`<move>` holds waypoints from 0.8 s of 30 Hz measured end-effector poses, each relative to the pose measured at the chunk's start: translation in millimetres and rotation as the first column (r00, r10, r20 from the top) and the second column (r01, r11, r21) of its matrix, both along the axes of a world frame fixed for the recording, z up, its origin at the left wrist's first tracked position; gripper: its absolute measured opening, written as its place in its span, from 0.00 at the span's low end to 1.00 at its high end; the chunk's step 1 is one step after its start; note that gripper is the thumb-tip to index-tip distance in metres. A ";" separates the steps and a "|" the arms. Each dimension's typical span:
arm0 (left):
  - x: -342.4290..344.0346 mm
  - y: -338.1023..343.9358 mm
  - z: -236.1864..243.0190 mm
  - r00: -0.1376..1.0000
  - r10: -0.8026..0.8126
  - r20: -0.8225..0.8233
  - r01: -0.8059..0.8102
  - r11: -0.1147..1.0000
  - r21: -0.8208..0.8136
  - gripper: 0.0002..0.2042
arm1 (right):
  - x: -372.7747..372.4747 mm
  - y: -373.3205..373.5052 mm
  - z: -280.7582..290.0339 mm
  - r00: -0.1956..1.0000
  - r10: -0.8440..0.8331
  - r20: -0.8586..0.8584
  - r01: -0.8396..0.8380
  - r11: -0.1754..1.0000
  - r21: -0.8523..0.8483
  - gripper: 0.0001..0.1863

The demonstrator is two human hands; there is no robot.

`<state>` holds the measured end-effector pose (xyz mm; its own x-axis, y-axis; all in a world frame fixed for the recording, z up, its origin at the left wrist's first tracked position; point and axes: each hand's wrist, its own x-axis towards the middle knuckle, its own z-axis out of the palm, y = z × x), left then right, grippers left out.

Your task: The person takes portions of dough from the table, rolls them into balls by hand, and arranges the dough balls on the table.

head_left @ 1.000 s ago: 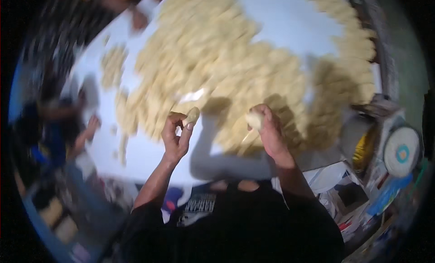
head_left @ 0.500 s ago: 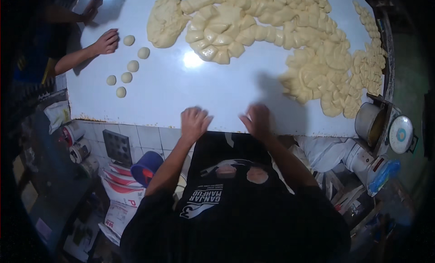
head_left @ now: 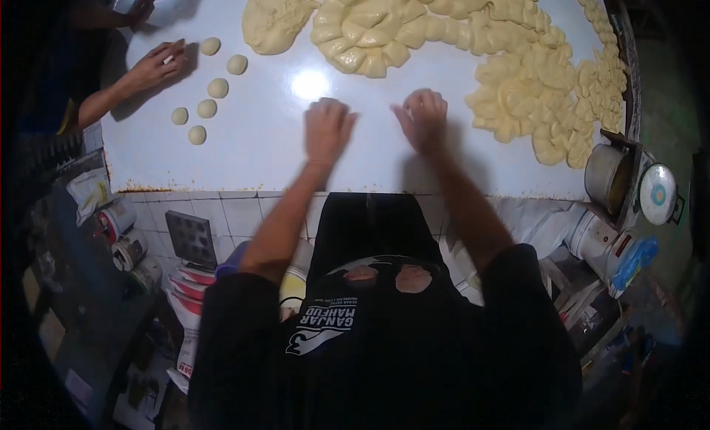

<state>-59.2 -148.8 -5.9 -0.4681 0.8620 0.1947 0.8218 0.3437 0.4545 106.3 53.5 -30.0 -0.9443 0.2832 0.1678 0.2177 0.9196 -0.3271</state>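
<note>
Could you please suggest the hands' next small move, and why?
Perhaps the left hand and right hand should make a small circle: both curl palm-down over the white table, and round dough balls lie to the left, though anything beneath the palms is hidden.

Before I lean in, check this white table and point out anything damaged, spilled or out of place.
Brown, rust-like marks line the near edge of the white table, heaviest toward its left end. They look odd against the otherwise pale surface and may be wear or corrosion. I see no spill.
</note>
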 end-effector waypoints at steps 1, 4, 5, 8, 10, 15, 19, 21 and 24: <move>27.0 19.9 -1.6 0.983 -0.039 0.177 0.057 0.994 -0.098 0.11 | 0.7 -14.1 -9.0 0.979 -0.142 -0.144 0.142 0.990 -0.011 0.15; 34.9 -36.2 -6.0 0.956 -0.149 0.251 0.136 0.988 0.069 0.13 | 42.1 -21.5 -8.3 0.960 -0.047 -0.278 0.008 0.990 -0.142 0.16; 2.9 -62.9 -17.0 0.949 -0.196 0.247 0.168 0.977 0.129 0.12 | 46.0 -11.6 -4.7 0.948 0.169 -0.270 -0.232 0.948 -0.219 0.17; -31.7 -15.2 2.5 0.999 0.043 -0.028 -0.044 0.999 -0.016 0.08 | -4.0 32.4 9.1 0.996 0.016 0.086 -0.026 0.994 0.106 0.17; 8.6 34.7 9.6 0.941 0.315 0.120 -0.323 0.945 0.055 0.09 | -17.4 11.5 21.2 0.979 -0.169 -0.115 0.159 0.983 -0.096 0.18; -6.9 -43.0 -15.5 0.981 -0.084 0.178 0.060 0.989 0.139 0.09 | 40.5 42.4 -10.8 0.997 0.074 -0.036 -0.077 0.994 -0.077 0.17; -4.6 38.9 16.8 0.941 0.297 0.161 -0.304 0.952 0.023 0.07 | -18.6 17.1 16.9 0.964 -0.177 -0.200 0.164 0.983 -0.080 0.13; 30.8 12.4 -0.3 0.969 0.138 0.206 -0.158 0.984 0.083 0.08 | 17.2 -1.3 -3.7 0.926 -0.166 -0.340 0.168 0.985 -0.022 0.13; -6.5 -61.8 -18.2 0.990 0.011 0.143 -0.025 0.995 0.095 0.09 | 63.8 48.5 -3.9 0.967 0.207 -0.149 -0.229 0.961 -0.154 0.13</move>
<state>-65.8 -210.6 -24.1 -0.5120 0.8338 0.2065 0.7404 0.3065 0.5983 170.2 101.9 -33.9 -0.9595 0.1075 0.2604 -0.0366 0.8689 -0.4937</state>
